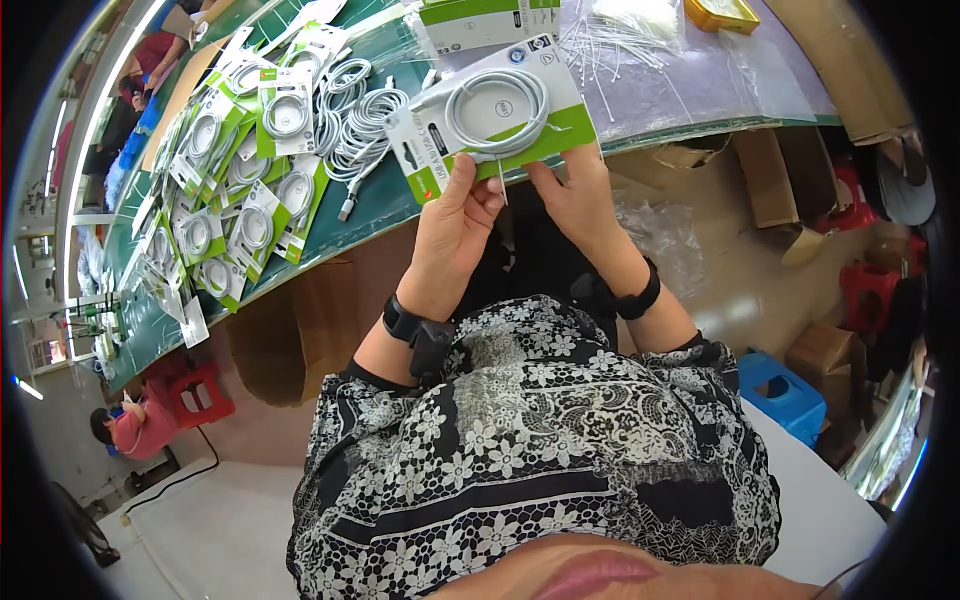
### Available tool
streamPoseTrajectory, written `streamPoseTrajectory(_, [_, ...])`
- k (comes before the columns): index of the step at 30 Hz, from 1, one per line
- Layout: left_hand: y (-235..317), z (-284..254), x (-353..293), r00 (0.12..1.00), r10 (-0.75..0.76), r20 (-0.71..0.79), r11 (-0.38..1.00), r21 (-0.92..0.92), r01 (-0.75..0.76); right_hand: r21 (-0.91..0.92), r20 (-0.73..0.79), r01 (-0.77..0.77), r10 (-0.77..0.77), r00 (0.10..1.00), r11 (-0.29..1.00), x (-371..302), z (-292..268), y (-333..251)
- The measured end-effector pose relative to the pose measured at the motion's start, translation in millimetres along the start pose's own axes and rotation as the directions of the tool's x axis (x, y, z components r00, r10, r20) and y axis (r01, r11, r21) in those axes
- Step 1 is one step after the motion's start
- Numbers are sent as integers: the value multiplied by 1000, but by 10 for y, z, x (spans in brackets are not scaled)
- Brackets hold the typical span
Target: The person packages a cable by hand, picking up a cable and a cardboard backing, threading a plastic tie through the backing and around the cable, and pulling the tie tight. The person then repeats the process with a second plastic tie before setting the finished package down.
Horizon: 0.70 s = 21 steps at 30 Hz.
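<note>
Between my hands, tilted over the table's near edge, is a white and green packaging card [568, 82] with a coiled white USB cable [543, 105] lying on its front. My left hand [455, 225] is closed on the card's lower edge, its thumb on the front near the cable. At the lower right, my right hand [580, 200] grips the same card, with some fingers hidden behind it. A thin white tie [503, 182] hangs down from the card beside my left fingertips. Another tie end sticks out at the right of the coil.
Carded cables [250, 228] lie heaped on the green table [335, 222] at left, beside loose coiled cables [365, 130]. White ties [625, 60] spread at back right near a yellow tray [722, 14]. A blue stool [783, 395] and cardboard boxes stand right. Other people sit far left.
</note>
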<state>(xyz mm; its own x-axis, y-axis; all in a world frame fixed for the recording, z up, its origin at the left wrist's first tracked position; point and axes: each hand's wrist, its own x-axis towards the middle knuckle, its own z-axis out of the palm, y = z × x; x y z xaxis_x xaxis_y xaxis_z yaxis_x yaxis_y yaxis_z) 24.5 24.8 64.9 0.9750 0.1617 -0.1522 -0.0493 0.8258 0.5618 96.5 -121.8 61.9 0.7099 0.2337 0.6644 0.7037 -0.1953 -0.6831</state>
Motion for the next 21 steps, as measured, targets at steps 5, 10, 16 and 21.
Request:
streamPoseTrajectory(5, [-36,102,3,977,212,11,961,179,-210,-193,45,323,-321,946,926,-123,-171,-100])
streamPoseTrajectory(10, [-89,295,-99,978,211,3,965,162,-209,-320,13,388,-405,914,864,42,-145,-276])
streamPoseTrajectory(16, [5,153,-147,664,619,419,167,756,-633,-215,-31,340,-354,935,916,12,-69,-209])
streamPoseTrajectory(21, [264,250,-43,446,516,732,-2,522,-853,-182,-48,344,-358,932,921,77,-111,-324])
